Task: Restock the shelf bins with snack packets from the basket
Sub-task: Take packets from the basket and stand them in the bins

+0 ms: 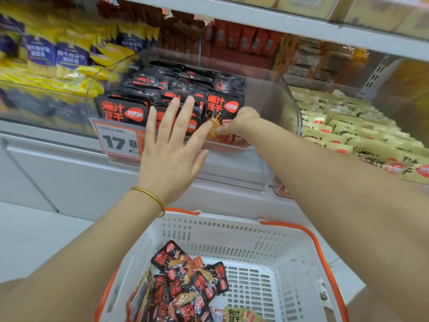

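Yellow packets point(343, 133) flank the bin point(274, 108); blurred purple packs point(72, 55) lie left.

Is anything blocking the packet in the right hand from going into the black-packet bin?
Nothing visible does. The right hand holds the packet already inside the clear bin; the open left hand steadies neighbouring packets, not blocking.

A shop aisle under even indoor light: a white shelf board point(278, 22) runs overhead, above the hands, with pale yellow packs point(308, 3) stacked on it. Below the hands, a white cabinet front point(69, 182) meets a pale floor point(34, 240). To the right of the hands, a slotted grey upright point(373, 77) rises behind the shelving.
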A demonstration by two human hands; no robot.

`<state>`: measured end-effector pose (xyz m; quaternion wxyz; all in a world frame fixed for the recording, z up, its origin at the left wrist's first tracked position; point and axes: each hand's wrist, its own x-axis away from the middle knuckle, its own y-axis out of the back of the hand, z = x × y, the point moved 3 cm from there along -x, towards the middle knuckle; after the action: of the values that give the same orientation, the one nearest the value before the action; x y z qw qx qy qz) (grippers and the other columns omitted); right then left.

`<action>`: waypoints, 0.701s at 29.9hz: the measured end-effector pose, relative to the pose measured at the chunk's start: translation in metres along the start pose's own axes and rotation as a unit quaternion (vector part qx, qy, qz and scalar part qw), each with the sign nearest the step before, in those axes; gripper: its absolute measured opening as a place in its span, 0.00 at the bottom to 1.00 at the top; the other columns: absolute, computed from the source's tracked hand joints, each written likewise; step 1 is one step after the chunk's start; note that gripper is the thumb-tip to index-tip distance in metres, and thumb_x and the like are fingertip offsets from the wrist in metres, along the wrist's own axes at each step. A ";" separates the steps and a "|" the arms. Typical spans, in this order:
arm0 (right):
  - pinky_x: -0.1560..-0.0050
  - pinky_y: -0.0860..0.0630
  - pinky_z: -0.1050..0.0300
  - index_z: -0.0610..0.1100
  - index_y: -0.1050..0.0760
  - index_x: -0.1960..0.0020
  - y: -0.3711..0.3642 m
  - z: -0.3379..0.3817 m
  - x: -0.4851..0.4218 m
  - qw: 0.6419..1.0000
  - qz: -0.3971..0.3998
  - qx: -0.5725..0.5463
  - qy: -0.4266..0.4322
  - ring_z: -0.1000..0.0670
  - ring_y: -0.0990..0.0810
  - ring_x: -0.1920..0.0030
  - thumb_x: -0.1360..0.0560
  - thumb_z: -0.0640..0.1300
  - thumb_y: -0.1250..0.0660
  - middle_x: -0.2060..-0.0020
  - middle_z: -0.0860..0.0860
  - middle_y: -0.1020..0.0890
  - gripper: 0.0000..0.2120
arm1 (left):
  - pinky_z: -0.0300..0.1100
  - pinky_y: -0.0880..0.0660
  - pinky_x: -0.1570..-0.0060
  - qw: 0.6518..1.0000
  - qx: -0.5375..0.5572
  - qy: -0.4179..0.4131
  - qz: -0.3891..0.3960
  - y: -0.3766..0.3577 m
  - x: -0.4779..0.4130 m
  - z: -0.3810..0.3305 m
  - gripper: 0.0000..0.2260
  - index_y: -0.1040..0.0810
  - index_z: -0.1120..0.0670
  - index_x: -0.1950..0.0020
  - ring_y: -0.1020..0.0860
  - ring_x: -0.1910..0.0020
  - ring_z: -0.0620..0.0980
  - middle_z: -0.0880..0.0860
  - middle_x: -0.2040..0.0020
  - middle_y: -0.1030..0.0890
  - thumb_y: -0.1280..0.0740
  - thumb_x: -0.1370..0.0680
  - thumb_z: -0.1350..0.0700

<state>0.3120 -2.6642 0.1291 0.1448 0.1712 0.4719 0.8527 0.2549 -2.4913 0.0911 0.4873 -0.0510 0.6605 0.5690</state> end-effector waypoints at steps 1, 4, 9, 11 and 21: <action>0.44 0.23 0.53 0.37 0.29 0.51 0.005 0.002 0.005 1.000 -0.018 -0.005 0.006 0.45 0.21 0.44 0.30 0.54 0.26 0.45 0.45 0.22 0.22 | 0.65 0.47 0.30 1.000 0.005 -0.002 -0.008 0.003 0.001 -0.001 0.19 0.29 0.52 0.32 0.41 0.26 0.62 0.62 0.25 0.40 0.42 0.21 0.49; 0.57 0.29 0.58 0.40 0.32 0.44 0.030 0.008 0.043 0.989 -0.114 -0.081 0.055 0.46 0.23 0.48 0.33 0.48 0.23 0.47 0.47 0.23 0.25 | 0.62 0.42 0.31 0.998 0.013 -0.017 -0.060 0.025 0.008 -0.009 0.18 0.27 0.53 0.34 0.38 0.29 0.61 0.62 0.27 0.36 0.40 0.22 0.51; 0.79 0.34 0.64 0.47 0.34 0.61 0.008 -0.029 0.141 0.961 -0.102 -0.172 0.193 0.53 0.23 0.75 0.29 0.41 0.29 0.69 0.50 0.24 0.13 | 0.55 0.30 0.46 0.994 0.108 -0.031 0.014 0.039 0.051 -0.034 0.13 0.23 0.58 0.44 0.30 0.40 0.60 0.60 0.38 0.25 0.40 0.25 0.56; 0.77 0.28 0.60 0.45 0.32 0.61 -0.052 -0.064 0.145 0.982 0.054 -0.129 0.129 0.51 0.20 0.75 0.27 0.39 0.31 0.70 0.48 0.22 0.10 | 0.55 0.26 0.49 0.982 0.108 -0.049 0.150 0.015 0.075 -0.041 0.14 0.23 0.59 0.46 0.29 0.42 0.61 0.61 0.38 0.26 0.41 0.27 0.55; 0.50 0.24 0.47 0.40 0.36 0.35 -0.307 -0.220 0.117 0.947 0.306 0.092 0.022 0.41 0.23 0.47 0.23 0.45 0.33 0.44 0.41 0.23 0.21 | 0.49 0.35 0.36 0.806 -0.019 -0.153 0.571 -0.067 0.161 -0.072 0.18 0.35 0.53 0.29 0.38 0.31 0.56 0.55 0.28 0.39 0.45 0.19 0.52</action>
<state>0.1383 -2.6252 -0.2242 -0.1501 0.3010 0.4766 0.8122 0.1705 -2.4942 -0.0772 0.1682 0.4135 0.4763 0.7575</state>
